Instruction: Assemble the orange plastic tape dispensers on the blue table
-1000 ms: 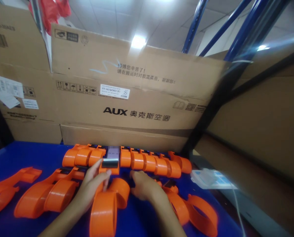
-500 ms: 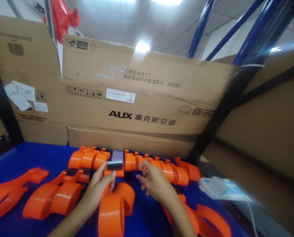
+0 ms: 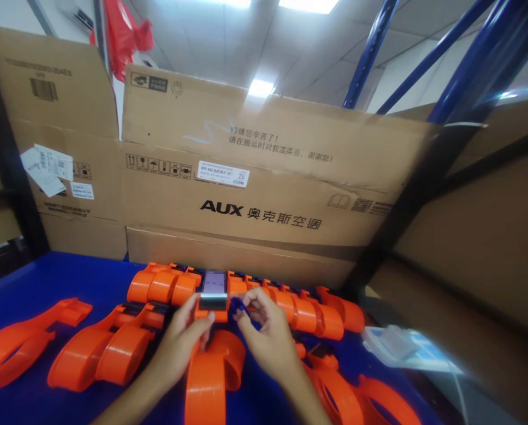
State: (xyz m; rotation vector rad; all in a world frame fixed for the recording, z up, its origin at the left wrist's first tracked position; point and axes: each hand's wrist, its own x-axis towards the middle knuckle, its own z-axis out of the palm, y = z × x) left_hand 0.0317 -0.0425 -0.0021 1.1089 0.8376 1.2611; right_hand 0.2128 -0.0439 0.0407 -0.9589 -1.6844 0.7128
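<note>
My left hand (image 3: 185, 324) is closed around an orange plastic looped piece (image 3: 213, 316), thumb on its front and fingers behind. Across the top of this piece lies a shiny dark strip (image 3: 213, 301). Close on its right, my right hand (image 3: 264, 330) pinches a small dark blue part (image 3: 238, 307) between thumb and fingertips. Below the hands is a wide orange loop (image 3: 205, 386); I cannot tell whether it belongs to the held piece. Directly behind the held piece stands a phone-like screen (image 3: 214, 282).
Several similar orange looped pieces (image 3: 330, 321) line the back of the blue surface (image 3: 91, 273). More orange loops (image 3: 75, 357) lie at left and at front right (image 3: 341, 392). A large cardboard panel (image 3: 264, 200) stands behind. At right is a translucent plastic box (image 3: 399, 342).
My right hand has come nearer the held piece, and a blue part now shows in its fingers. The dark strip's face looks more tilted. The whole view has shifted slightly.
</note>
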